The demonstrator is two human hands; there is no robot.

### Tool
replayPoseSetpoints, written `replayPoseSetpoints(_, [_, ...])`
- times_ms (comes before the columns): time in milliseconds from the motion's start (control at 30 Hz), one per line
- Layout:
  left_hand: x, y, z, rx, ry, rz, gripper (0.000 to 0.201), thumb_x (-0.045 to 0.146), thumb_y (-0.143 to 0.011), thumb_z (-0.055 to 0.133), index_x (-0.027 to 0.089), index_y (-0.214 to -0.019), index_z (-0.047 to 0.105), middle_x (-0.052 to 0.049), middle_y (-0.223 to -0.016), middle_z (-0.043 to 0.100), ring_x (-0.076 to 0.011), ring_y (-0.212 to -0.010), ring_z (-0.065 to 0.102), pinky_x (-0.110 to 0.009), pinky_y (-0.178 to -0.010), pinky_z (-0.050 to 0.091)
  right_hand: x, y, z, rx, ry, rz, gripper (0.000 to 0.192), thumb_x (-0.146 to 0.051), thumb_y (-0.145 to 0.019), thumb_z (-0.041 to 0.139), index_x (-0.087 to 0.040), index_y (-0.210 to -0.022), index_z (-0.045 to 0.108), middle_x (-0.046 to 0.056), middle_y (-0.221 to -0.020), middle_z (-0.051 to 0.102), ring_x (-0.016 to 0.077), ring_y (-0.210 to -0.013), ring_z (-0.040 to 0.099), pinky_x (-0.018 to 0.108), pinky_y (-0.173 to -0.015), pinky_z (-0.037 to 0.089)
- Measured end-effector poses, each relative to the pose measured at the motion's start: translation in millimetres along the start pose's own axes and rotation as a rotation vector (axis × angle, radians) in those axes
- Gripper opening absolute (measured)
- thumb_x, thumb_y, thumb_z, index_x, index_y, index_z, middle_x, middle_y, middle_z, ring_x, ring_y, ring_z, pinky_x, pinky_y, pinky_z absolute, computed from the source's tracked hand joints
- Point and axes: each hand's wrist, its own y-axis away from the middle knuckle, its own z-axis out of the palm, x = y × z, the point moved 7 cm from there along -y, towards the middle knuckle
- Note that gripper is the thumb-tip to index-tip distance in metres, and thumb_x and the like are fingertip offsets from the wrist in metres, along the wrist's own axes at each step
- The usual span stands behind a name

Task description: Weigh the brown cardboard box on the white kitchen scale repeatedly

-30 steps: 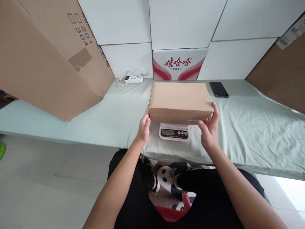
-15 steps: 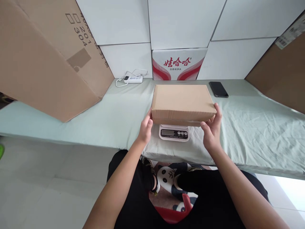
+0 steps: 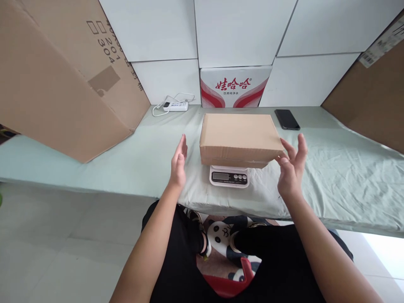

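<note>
A brown cardboard box (image 3: 238,134) rests on a small white kitchen scale (image 3: 229,176), whose platform it hides. The scale's display and buttons show below the box's front edge; no digits can be read on it. To the left of the box and apart from it, my left hand (image 3: 179,164) is held upright, fingers straight, with nothing in it. My right hand (image 3: 292,166) is at the box's right front corner, fingers spread; a fingertip seems to be at or just beside the corner, without a grip.
Behind the box stands a white and red carton (image 3: 235,86) against white panels. A black phone (image 3: 287,119) lies at the back right, a white power strip (image 3: 176,106) with a cable at the back left. Large cardboard boxes (image 3: 69,84) flank the green cloth (image 3: 151,168).
Both hands have let go of the cardboard box. My left hand has moved left, away from it, and my right hand has opened and shifted right. The box stays on the scale.
</note>
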Motion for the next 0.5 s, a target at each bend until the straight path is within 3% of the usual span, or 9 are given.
replayPoseSetpoints(100, [-3.2,-5.9,-14.9,0.044,0.001,-0.006,0.087,0.089,-0.104,0.042,0.036,-0.172,0.055,-0.007,-0.192,0.037,-0.0344,-0.182,0.023,-0.055,-0.150,0.021,8.2,-6.1,-11.4,0.065,-0.083,0.089,0.086,-0.056,-0.093,0.073,-0.054,-0.172,0.039,0.007,-0.167,0.063,0.0410,-0.157,0.064,0.077,-0.131,0.046])
replayPoseSetpoints(200, [-3.5,-6.0,-13.0,0.030,0.001,-0.020,0.090,0.092,-0.103,0.039,0.036,-0.172,0.054,-0.007,-0.192,0.036,-0.0340,-0.182,0.023,-0.054,-0.149,0.022,14.8,-8.8,-11.7,0.094,-0.137,0.164,0.086,-0.056,-0.090,0.071,-0.052,-0.170,0.043,0.007,-0.164,0.066,0.0407,-0.153,0.067,0.077,-0.130,0.047])
replayPoseSetpoints(367, [2.2,9.5,19.0,-0.068,0.027,-0.060,0.086,0.086,-0.107,0.037,0.035,-0.175,0.048,-0.005,-0.192,0.036,-0.0329,-0.181,0.028,-0.052,-0.149,0.025,21.7,0.3,8.1,0.058,-0.188,0.250,0.088,-0.060,-0.090,0.070,-0.048,-0.173,0.042,0.006,-0.165,0.067,0.0382,-0.152,0.067,0.072,-0.130,0.049])
replayPoseSetpoints(500, [9.3,21.5,42.7,-0.124,0.007,-0.088,0.087,0.086,-0.108,0.037,0.035,-0.178,0.044,-0.005,-0.193,0.034,-0.0335,-0.183,0.023,-0.054,-0.150,0.023,24.1,14.4,23.7,0.022,-0.132,0.192,0.086,-0.061,-0.098,0.061,-0.051,-0.178,0.032,0.003,-0.169,0.063,0.0348,-0.152,0.067,0.069,-0.127,0.055])
